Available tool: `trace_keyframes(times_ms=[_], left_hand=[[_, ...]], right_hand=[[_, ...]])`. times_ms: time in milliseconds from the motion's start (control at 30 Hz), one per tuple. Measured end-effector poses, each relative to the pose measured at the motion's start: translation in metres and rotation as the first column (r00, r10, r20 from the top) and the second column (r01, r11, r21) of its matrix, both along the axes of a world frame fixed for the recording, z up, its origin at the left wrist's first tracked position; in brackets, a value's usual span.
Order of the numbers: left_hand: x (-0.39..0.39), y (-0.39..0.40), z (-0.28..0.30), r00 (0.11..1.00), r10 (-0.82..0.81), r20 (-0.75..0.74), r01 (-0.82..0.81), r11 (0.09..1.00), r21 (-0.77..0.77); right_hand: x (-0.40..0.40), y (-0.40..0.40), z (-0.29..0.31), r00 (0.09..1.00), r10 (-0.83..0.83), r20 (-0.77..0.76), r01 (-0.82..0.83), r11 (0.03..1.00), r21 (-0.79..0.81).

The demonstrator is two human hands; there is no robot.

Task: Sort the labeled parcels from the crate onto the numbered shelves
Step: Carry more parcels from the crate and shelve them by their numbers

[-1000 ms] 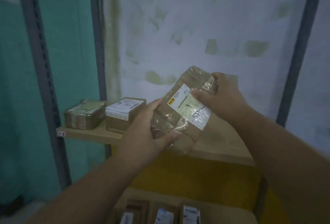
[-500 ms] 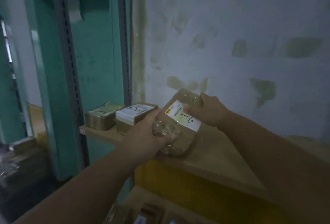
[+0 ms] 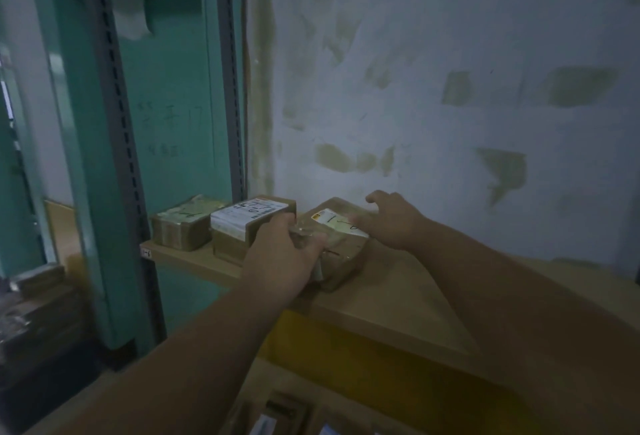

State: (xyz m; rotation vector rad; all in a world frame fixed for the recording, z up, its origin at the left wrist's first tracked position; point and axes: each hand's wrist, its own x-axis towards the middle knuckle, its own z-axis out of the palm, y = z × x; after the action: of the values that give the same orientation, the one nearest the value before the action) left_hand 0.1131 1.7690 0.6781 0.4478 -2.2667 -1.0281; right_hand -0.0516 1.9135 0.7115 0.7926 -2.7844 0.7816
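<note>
A brown taped parcel (image 3: 341, 254) with a white handwritten label rests on the wooden shelf (image 3: 398, 282), right of two other parcels. My left hand (image 3: 282, 258) grips its near left corner. My right hand (image 3: 391, 223) lies on its far right side, fingers spread and lifting off the label. A small tag (image 3: 146, 253) marks the shelf's left front edge.
Two labeled parcels (image 3: 185, 223) (image 3: 247, 226) sit side by side at the shelf's left end. Grey slotted uprights (image 3: 117, 143) frame the rack. More parcels (image 3: 287, 414) lie on the lower shelf. Stacked boxes (image 3: 31, 306) stand at the far left.
The parcel went from held up in both hands down onto the shelf beside the other two. My right hand's fingers have opened off it.
</note>
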Motion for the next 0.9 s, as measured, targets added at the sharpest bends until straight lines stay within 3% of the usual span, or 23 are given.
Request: trace_keyframes(times_ms=[300,467,700,900], left_hand=[[0.028,-0.019,-0.009,0.980,-0.115,-0.165,0.086,0.981,-0.176],[0.064,-0.061,-0.018,0.969,-0.128,-0.213,0.091,0.980,-0.175],[0.160,-0.215,-0.062,0.981,0.065,-0.181,-0.114,0.955,-0.274],[0.270,-0.360,-0.087,0.957,0.262,-0.123,-0.285,0.923,-0.260]], right_hand=[[0.085,-0.006,0.020,0.927,0.124,-0.354,-0.160,0.984,-0.073],[0.158,-0.057,0.027,0.889,0.215,-0.405,-0.270,0.959,-0.083],[0.249,-0.201,0.015,0.797,0.406,-0.446,-0.498,0.861,-0.106],[0.321,-0.365,-0.008,0.687,0.564,-0.458,-0.678,0.724,-0.125]])
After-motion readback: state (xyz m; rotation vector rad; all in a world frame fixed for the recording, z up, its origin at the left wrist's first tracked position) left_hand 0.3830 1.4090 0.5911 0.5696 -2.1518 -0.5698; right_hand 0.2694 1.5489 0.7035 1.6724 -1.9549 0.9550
